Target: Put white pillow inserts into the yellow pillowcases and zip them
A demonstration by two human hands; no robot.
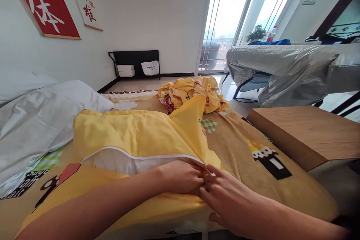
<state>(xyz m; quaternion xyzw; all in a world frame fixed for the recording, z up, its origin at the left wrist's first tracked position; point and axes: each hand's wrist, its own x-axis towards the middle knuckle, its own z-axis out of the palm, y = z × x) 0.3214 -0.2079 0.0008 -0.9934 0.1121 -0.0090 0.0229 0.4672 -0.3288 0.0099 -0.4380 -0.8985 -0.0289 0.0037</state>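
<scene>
A yellow pillowcase point(135, 127) lies in front of me on the bed, its long side open along a white zipper point(123, 152). Through the gap shows a white pillow point(112, 161) inside it. My left hand point(182, 176) is closed at the right end of the opening, gripping the pillowcase fabric; its fingertips are partly hidden. Touching it, my right hand point(222, 189) pinches the zipper's right end, where a bit of white shows between the fingers. The pillowcase's upper right corner stands up in a fold.
Crumpled yellow bedding point(194, 90) is heaped at the bed's far edge. White bedding point(47, 112) lies at the left. A patterned tan bedsheet point(230, 150) covers the bed. At the right are a wooden board-topped box point(309, 127) and a table under a silvery cover point(281, 60).
</scene>
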